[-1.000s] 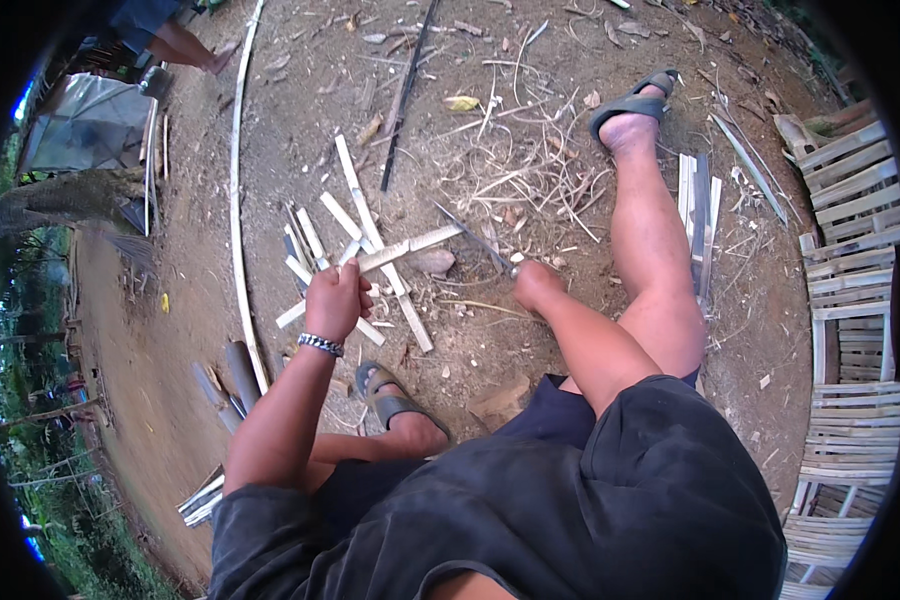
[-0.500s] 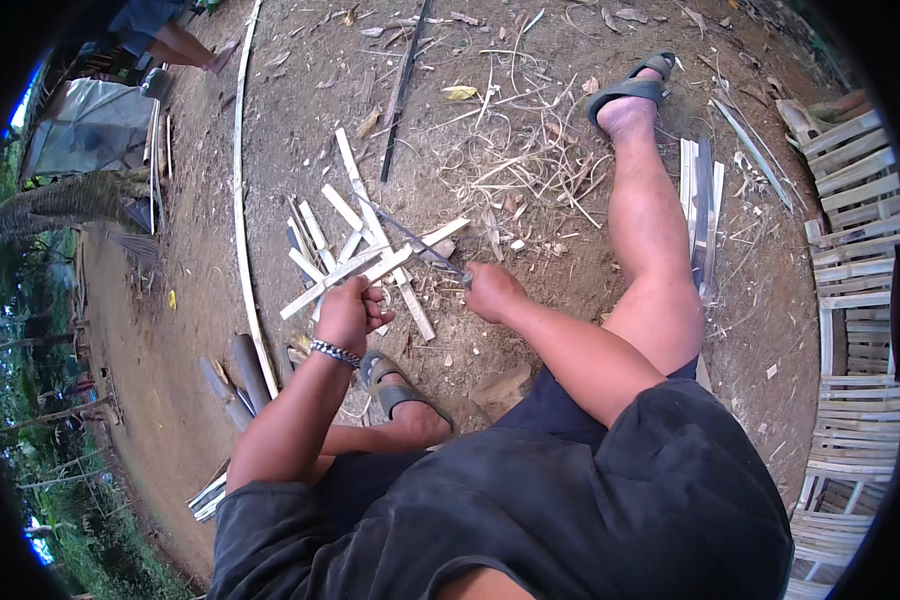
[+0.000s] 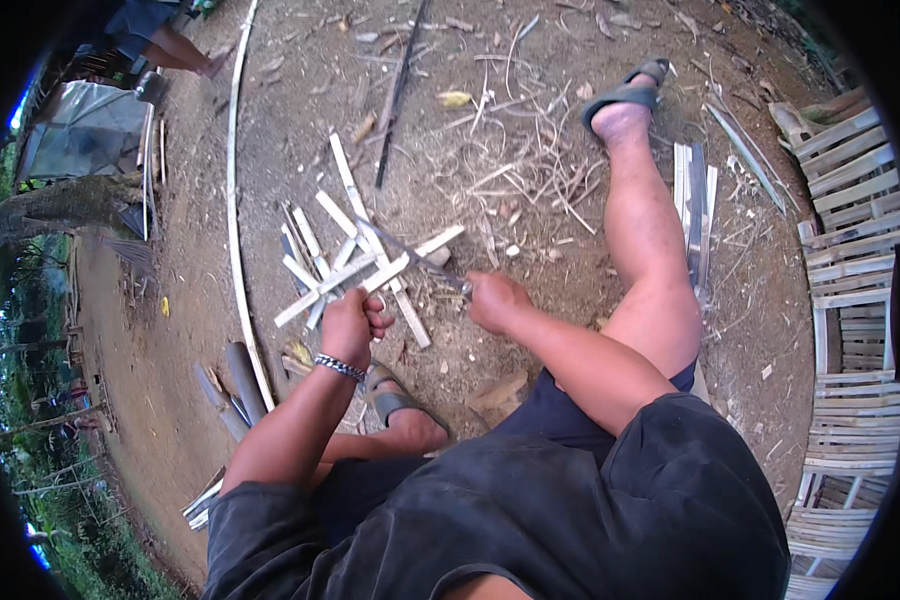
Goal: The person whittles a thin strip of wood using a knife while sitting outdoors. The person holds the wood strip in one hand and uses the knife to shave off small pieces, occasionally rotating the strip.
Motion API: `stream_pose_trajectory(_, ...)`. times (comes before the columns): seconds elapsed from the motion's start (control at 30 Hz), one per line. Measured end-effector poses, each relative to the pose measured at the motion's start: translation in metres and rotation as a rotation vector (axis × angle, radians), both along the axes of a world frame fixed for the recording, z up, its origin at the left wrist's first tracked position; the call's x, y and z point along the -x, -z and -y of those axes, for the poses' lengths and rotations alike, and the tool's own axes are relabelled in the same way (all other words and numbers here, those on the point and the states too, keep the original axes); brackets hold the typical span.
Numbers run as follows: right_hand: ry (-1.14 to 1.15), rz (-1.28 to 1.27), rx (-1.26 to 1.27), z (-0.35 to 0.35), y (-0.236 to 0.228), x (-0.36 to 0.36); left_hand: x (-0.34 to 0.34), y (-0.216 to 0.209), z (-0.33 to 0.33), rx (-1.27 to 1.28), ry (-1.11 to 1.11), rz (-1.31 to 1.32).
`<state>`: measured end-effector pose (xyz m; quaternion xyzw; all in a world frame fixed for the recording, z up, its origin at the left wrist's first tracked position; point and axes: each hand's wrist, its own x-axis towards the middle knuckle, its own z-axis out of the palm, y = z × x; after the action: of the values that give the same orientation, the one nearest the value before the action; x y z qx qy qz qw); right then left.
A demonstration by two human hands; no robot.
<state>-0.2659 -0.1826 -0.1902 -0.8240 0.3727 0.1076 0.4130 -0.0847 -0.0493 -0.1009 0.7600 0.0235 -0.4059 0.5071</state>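
Above dirt ground [image 3: 185, 330] strewn with curled shavings [image 3: 542, 185], the left hand [image 3: 351, 325]'s grip is clenched on a pale strip [image 3: 444, 239]; the right hand [image 3: 497, 302]'s grasps a knife [image 3: 436, 268], its blade crossing the strip (slatted fencing [image 3: 854, 397] lines the right).

Even outdoor daylight | soft shadows | slatted panel [image 3: 852, 398] fisheye-bowed | black rim | bluish left-edge glare [image 3: 20, 106]

You have slatted panels [image 3: 855, 388] along the right edge of the ground [image 3: 195, 345], a tree trunk [image 3: 65, 203] left, a yellow leaf [image 3: 455, 99] ahead.
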Motion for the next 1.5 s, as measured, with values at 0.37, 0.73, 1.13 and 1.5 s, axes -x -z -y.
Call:
stream_pose_trajectory(0.37, 0.059, -0.257, -0.126, 0.048, 0.041, 0.029, 0.011, -0.003, 0.006, 0.043, 0.027, 0.016)
stream_pose_trajectory(0.73, 0.085, -0.193, -0.098, 0.033, 0.062, 0.033, 0.018, -0.004, -0.001, 0.010, 0.007, -0.074)
stream_pose_trajectory(1.13, 0.118, -0.201, -0.041, 0.043, 0.139, 0.043, -0.019, 0.008, -0.018, -0.290, 0.300, 0.549)
stream_pose_trajectory(1.5, 0.077, -0.116, -0.118, 0.044, 0.098, 0.023, -0.027, -0.035, -0.021, -0.481, 1.189, 1.345)
